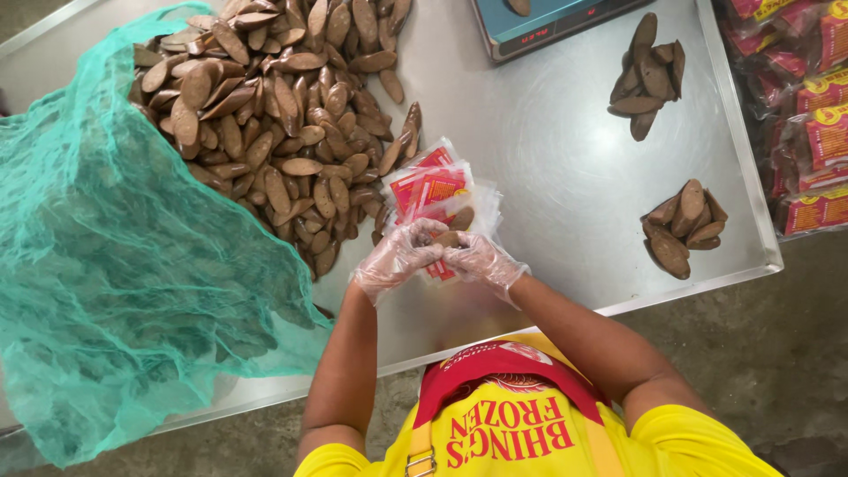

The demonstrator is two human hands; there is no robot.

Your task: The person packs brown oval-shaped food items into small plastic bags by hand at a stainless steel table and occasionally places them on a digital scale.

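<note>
Food-packing workshop: steel table [565, 177], scale [539, 26], heaped brown pieces [274, 115], packed bags [817, 132]

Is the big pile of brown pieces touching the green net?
Touching. The head view shows the green net draped over the left edge of the big pile.

We saw thin clear plastic gloves, crinkled and faintly glossy, on the left hand [396, 256] and right hand [481, 259]. At twelve o'clock from them lay glossy plastic pouches [433, 190]. The table [548, 168] was brushed metal with a dull sheen. At nine o'clock spread green mesh netting [106, 265], and the brown pieces [274, 115] looked matt.
</note>
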